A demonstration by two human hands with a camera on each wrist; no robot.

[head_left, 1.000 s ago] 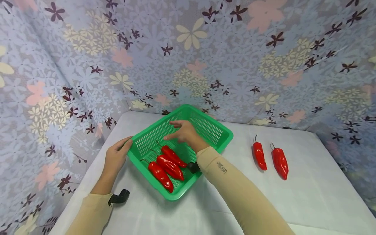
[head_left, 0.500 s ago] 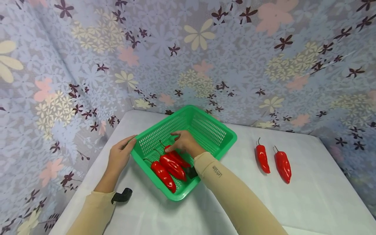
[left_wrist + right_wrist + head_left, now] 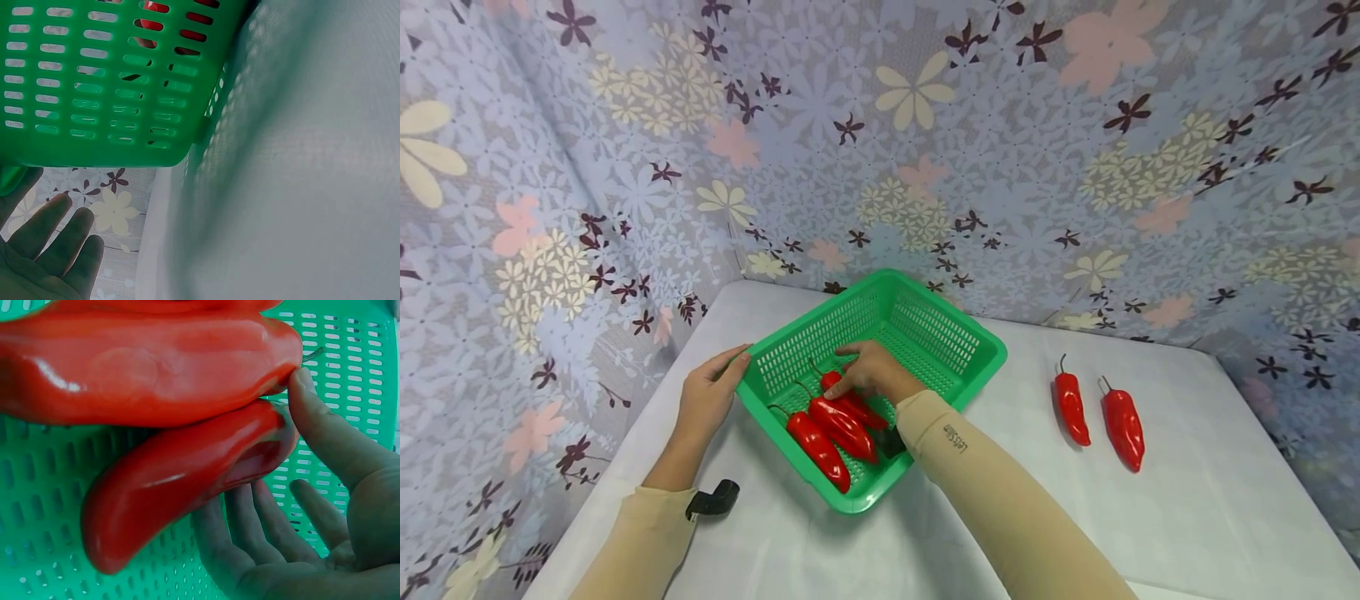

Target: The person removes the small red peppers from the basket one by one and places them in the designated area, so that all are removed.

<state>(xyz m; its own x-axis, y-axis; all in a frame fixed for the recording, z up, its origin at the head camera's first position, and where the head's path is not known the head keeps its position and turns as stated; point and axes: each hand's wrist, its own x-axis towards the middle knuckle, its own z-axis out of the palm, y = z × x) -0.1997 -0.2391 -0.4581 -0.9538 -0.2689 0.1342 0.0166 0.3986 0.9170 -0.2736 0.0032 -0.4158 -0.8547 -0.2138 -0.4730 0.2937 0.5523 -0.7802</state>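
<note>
A green perforated plastic basket [image 3: 992,354] stands at an angle on the white-covered table. Three red peppers lie side by side in its near part: a near-left pepper [image 3: 817,452], a middle pepper [image 3: 844,428] and a right-hand pepper [image 3: 865,410]. My left hand [image 3: 707,398] holds the basket's left corner, thumb over the rim and fingers outside. Inside the basket, my right hand [image 3: 872,371] grips the right-hand pepper near its stem end. In the right wrist view, fingers curl beneath this pepper [image 3: 181,469] while the thumb lies at its upper end, touching the neighbouring pepper [image 3: 169,369].
Two more red peppers lie on the table right of the basket: a slim pepper [image 3: 1071,408] and a wider pepper [image 3: 1123,429]. Flower-patterned fabric walls [image 3: 925,150] rise behind and at both sides of the table [image 3: 1000,467].
My right hand has come down from above the basket floor onto the right-hand pepper and closed its fingers round it. The left hand stays on the rim. The head view has shifted slightly.
</note>
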